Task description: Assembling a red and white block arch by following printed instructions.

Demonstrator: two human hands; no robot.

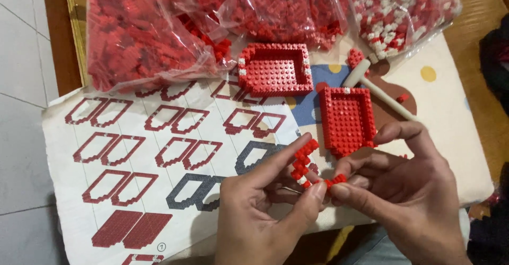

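Head view: both hands [339, 196] pinch 1 small red brick strip [305, 161] together.

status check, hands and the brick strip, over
Left hand and right hand both pinch red brick strip. Instruction sheet beneath. Nothing in the way.

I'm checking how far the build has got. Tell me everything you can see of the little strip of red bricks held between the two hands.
The strip of red bricks is a thin, stepped chain of tiny studded plastic blocks, mostly red with one white piece low down. It bends: one arm rises diagonally up and right, a short arm runs right at the bottom. The left hand pinches its lower bend between thumb and forefinger; the right hand grips the short end. It is held above the printed instruction sheet.
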